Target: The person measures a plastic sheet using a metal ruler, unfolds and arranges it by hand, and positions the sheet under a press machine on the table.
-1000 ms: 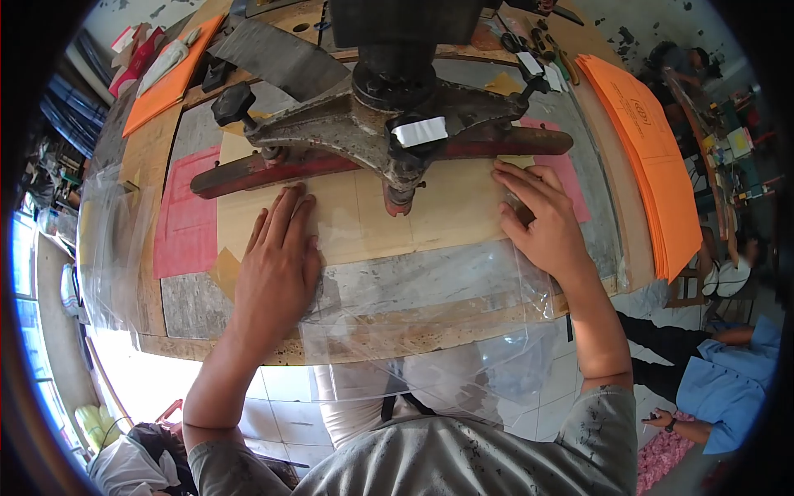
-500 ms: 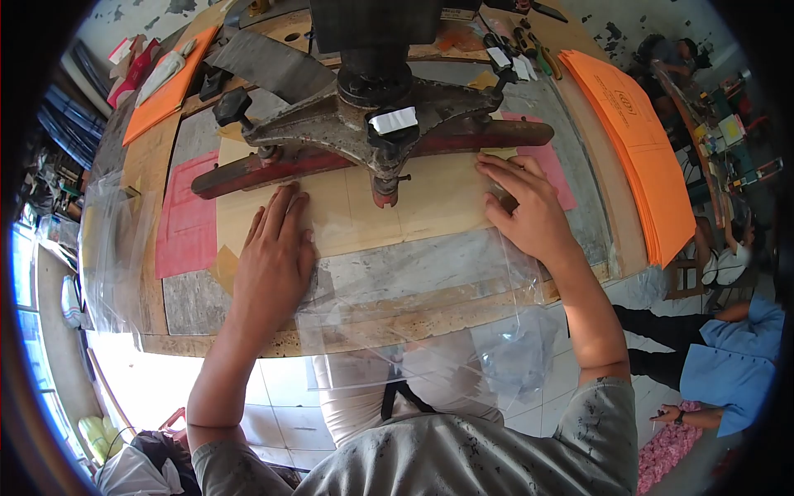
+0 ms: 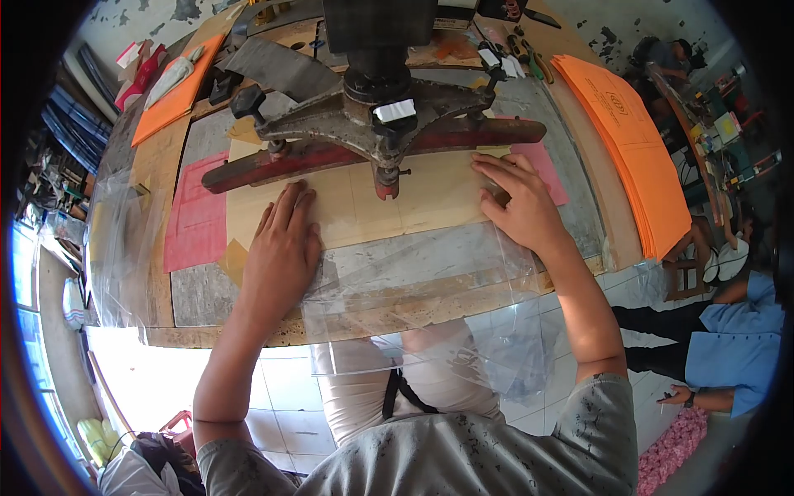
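Observation:
My left hand (image 3: 284,248) lies flat with fingers stretched forward on the left part of a cream sheet (image 3: 376,207). At the sheet's right end, my right hand (image 3: 521,202) rests with its fingers bent a little and thumb apart. A clear plastic sheet (image 3: 413,310) spreads below and between my hands and hangs over the table's front edge; how far it reaches up the cream sheet I cannot tell. Just beyond my fingertips, a red metal bar (image 3: 318,161) on a cast metal press head (image 3: 331,116) crosses above the cream sheet. Neither hand visibly grips anything.
Orange printed sheets (image 3: 624,149) are stacked along the right edge. More clear plastic (image 3: 120,256) hangs at the left edge, near a pink sheet (image 3: 196,211). Pliers (image 3: 536,64) lie at the back right. A person in a blue shirt (image 3: 732,355) is at the right.
The whole view has shifted slightly. Both hands keep nearly the same places on the cream sheet, and the hanging clear plastic has changed its folds a little.

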`<action>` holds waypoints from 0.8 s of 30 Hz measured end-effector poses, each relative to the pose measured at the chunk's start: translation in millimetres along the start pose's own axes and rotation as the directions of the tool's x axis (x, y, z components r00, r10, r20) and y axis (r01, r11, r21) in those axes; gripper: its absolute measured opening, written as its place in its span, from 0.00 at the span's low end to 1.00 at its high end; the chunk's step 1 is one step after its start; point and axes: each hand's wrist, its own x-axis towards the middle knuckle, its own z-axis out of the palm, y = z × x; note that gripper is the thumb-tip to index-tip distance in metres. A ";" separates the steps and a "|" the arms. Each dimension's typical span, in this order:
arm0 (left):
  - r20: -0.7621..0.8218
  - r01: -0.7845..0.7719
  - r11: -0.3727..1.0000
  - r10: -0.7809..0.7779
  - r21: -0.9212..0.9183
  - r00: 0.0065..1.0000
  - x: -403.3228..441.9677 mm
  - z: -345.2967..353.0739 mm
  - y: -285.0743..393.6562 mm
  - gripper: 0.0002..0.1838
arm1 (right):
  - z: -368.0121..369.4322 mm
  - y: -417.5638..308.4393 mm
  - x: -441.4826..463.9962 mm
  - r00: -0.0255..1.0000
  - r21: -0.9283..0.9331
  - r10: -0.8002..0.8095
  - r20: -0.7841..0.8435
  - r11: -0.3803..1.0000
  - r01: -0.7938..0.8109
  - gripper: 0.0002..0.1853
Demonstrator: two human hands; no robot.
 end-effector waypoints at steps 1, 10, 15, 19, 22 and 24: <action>0.003 0.005 1.000 -0.005 -0.001 1.000 0.5 -0.5 1.0 0.24 | -0.2 -0.1 0.2 1.000 -0.001 0.000 0.003 1.000 0.000 0.22; 0.016 0.016 1.000 -0.016 -0.014 1.000 2.6 -2.1 1.5 0.24 | -1.8 -0.9 1.7 1.000 -0.004 0.001 0.003 1.000 -0.001 0.22; -0.005 -0.018 1.000 0.018 0.000 1.000 0.8 -1.1 -0.7 0.25 | -1.8 -0.3 0.6 0.999 -0.027 -0.035 -0.011 0.999 0.035 0.22; -0.015 -0.032 0.999 0.032 -0.032 0.999 0.9 -0.9 -1.1 0.24 | -3.7 -0.7 -1.7 0.999 -0.009 -0.040 -0.019 0.999 0.040 0.21; -0.059 -0.077 0.997 0.075 -0.031 0.995 -1.8 1.8 -9.9 0.25 | -2.1 1.1 -2.1 0.998 -0.004 -0.066 -0.022 0.998 0.066 0.22; -0.103 -0.096 0.995 0.094 -0.016 0.990 -5.1 5.5 -12.7 0.25 | -4.0 -1.3 -5.2 0.997 -0.026 -0.069 -0.025 0.997 0.068 0.23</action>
